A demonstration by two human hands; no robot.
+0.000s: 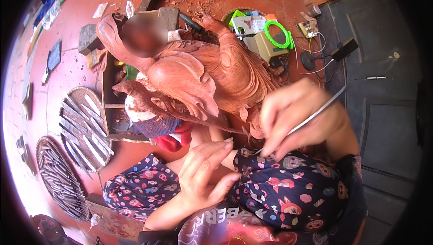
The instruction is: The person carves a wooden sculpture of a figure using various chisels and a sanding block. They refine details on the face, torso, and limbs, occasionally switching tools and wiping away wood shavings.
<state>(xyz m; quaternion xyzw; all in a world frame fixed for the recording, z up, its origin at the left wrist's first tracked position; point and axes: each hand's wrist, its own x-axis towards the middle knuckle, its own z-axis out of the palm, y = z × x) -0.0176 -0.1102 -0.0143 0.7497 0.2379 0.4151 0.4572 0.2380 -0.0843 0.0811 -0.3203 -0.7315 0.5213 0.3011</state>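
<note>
A carved reddish-brown wooden statue (234, 76) of a robed figure lies tilted in front of me, its lower end near my right hand. In my right hand (300, 116) is a slim metal carving tool (318, 111), gripped between thumb and fingers. Its tip points down toward my patterned dark shorts (288, 191), just below the wood; whether it touches anything I cannot make out. My left hand (205, 173) hovers over my lap with fingers spread and nothing in it. A red and blue cloth (169, 139) is bunched under the statue's near side.
Flat chisels fill a round tray (79, 92) on the left; a second tray (43, 142) holds many slender tools. A wooden block (89, 39) sits beyond. At right are a bright green ring (288, 42), a phone on a stand (345, 49) with cables, and a dark panelled door (392, 127).
</note>
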